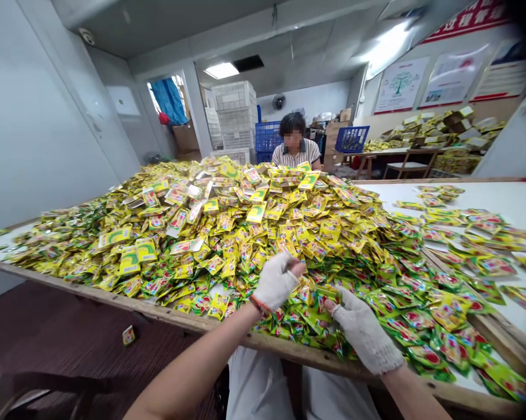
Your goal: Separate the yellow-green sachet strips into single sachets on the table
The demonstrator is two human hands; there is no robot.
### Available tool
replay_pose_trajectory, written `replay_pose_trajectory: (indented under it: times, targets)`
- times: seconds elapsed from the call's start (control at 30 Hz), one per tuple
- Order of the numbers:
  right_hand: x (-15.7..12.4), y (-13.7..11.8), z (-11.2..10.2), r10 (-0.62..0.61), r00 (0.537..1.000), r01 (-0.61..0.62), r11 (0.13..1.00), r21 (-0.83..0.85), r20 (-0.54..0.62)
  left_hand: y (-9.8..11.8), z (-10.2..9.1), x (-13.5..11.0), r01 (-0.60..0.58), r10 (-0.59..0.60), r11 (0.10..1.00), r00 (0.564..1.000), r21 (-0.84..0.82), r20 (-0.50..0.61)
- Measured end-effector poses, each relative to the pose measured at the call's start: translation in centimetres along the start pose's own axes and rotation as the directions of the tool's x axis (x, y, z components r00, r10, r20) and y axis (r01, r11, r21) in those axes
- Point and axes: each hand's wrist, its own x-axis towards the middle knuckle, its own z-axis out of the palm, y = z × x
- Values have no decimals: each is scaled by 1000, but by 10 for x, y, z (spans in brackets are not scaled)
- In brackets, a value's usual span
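My left hand [277,282], in a white knit glove with bare fingertips, is over the near side of a big heap of small packets [263,233]. Its fingers are loosely bent, and I see nothing held in them. My right hand [363,326], gloved the same way, is closed on green and yellow packets [322,300] just above the heap's front edge. Its thumb lies across them; how many it grips I cannot tell. Green packets lie around both hands, while yellow ones and flat yellow boxes [129,261] cover more of the heap farther back.
A wooden rim [158,312] edges the white table [389,195]. More packets [486,265] lie in rows on the right, by a wooden strip [499,341]. Another person [295,149] sits behind the heap. One small packet [129,335] lies on the floor. White crates [234,114] are stacked behind.
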Motion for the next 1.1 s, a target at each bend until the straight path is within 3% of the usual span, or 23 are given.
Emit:
replay_pose_trajectory:
  times: [0.07, 0.13, 0.2, 0.27, 0.37, 0.47, 0.57, 0.67, 0.73, 0.77, 0.83, 0.9, 0.97, 1.0, 1.1]
  targets:
    - [3, 9, -3, 23, 998, -22, 1000, 11, -52, -6, -23, 43, -37, 105, 959, 967, 281, -232]
    - [5, 17, -4, 41, 994, -39, 999, 21, -106, -13, -48, 86, 112, 74, 902, 912, 417, -404]
    - [4, 21, -5, 46, 992, -41, 998, 46, -121, -18, -68, 115, 255, -76, 895, 896, 367, -438]
    - [2, 21, -5, 23, 992, -13, 997, 78, -128, -22, -79, 125, 300, -156, 901, 899, 314, -410]
    - [-4, 15, -6, -27, 992, 40, 994, 104, -123, -25, -83, 98, 232, -139, 932, 938, 277, -319]
    - [-7, 10, -6, 4, 984, 26, 985, 169, -177, -27, -82, 39, 102, -98, 975, 995, 195, -33]
    - [-8, 6, -5, 7, 975, 38, 979, 198, -220, -31, -78, -22, 69, -77, 997, 958, 39, 275]
    - [-9, 1, 1, -85, 993, 94, 990, 103, -86, -37, -66, -56, 258, -167, 950, 897, -177, 409]
    - [-9, -2, 6, -89, 996, 90, 995, 49, -14, -36, -57, -64, 361, -241, 907, 869, -219, 433]
    - [-9, -4, 9, -67, 998, 67, 997, 36, -13, -33, -53, -64, 353, -261, 919, 880, -178, 396]
    - [-8, -6, 16, 2, 999, 0, 999, 38, -53, -24, -49, -64, 206, -210, 978, 957, 41, 201]
    - [-9, -7, 22, 53, 995, -48, 997, 63, -84, -12, -45, -65, -25, 13, 937, 999, 349, 36]
    - [-11, -8, 27, 74, 993, -65, 992, 105, -90, -3, -39, -68, -191, 184, 803, 980, 565, 69]
    - [-12, -9, 29, 73, 994, -62, 990, 129, -85, -1, -34, -71, -234, 204, 750, 972, 618, 120]
    - [-17, -11, 29, 27, 993, -8, 987, 158, -117, -5, -20, -77, -231, 132, 729, 971, 644, 199]
